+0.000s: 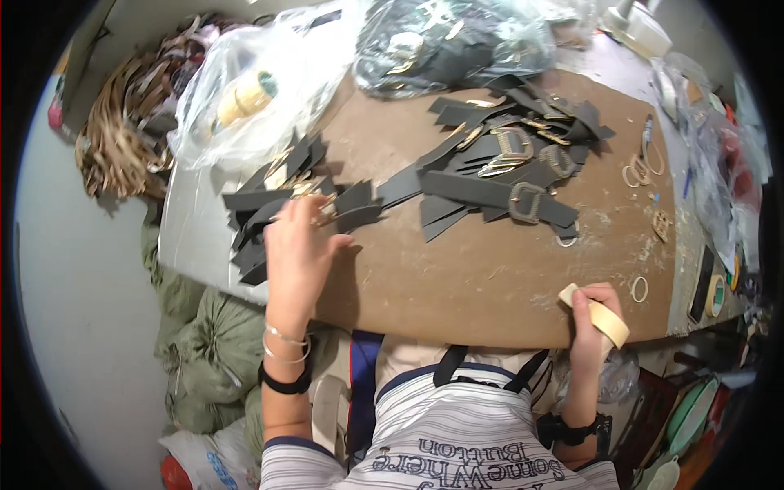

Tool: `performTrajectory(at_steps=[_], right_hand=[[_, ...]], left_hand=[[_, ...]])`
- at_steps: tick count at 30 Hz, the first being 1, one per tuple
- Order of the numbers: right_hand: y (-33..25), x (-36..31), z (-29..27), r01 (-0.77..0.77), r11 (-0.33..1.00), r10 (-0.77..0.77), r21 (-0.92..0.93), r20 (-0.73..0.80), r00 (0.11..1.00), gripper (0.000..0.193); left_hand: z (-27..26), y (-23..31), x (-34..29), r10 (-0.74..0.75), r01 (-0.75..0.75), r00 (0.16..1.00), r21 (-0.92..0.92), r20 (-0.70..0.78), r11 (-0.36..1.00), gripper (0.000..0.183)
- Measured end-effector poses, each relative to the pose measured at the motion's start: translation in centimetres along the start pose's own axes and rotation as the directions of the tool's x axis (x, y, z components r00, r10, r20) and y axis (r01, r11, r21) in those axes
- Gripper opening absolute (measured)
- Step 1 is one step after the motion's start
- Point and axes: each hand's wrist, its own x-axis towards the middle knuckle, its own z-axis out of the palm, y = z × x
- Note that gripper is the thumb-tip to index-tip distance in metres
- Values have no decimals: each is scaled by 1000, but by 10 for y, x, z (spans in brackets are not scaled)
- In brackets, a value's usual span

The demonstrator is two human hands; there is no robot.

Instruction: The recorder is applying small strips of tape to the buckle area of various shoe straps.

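My left hand [296, 245] reaches over a pile of short black straps [265, 200] with gold-coloured metal bits, at the left of the brown work board. Its thumb stands apart from the fingers, whose tips are at the straps; nothing shows held in it. Near the board's front edge, my right hand [594, 306] is closed around a cream roll of masking tape [609, 324]. Part of the roll is hidden by the fingers. Between and beyond the hands lies a second heap of black straps [474, 186], several with square buckles [523, 202] that look studded.
Clear plastic bags, one with a tape roll [247, 96], lie at the back. Brown strips [122, 155] hang at the far left. Loose rings [639, 289] and scissor-like handles [661, 224] lie at the right of the board [457, 286]. Green sacks [216, 351] stand below left.
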Motion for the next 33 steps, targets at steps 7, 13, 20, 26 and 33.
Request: performTrajectory(at_steps=[7, 13, 20, 26, 33], right_hand=[[7, 1, 4, 160, 982, -161, -102, 2, 987, 6], [3, -2, -45, 69, 993, -71, -100, -21, 997, 9], [9, 29, -229, -433, 848, 214, -306, -549, 808, 67], [38, 94, -310, -445, 442, 271, -779, -357, 894, 98], [49, 126, -302, -527, 358, 490, -771, -326, 809, 91]], left_hand=[[25, 120, 46, 507, -476, 846, -196, 167, 858, 35], [27, 191, 30, 674, -443, 698, -595, 241, 671, 40], [-8, 286, -53, 964, 619, 266, -769, 16, -158, 22], [-14, 271, -68, 980, 592, 194, -792, -45, -153, 17], [-15, 247, -71, 983, 510, -39, -850, -178, -134, 27]])
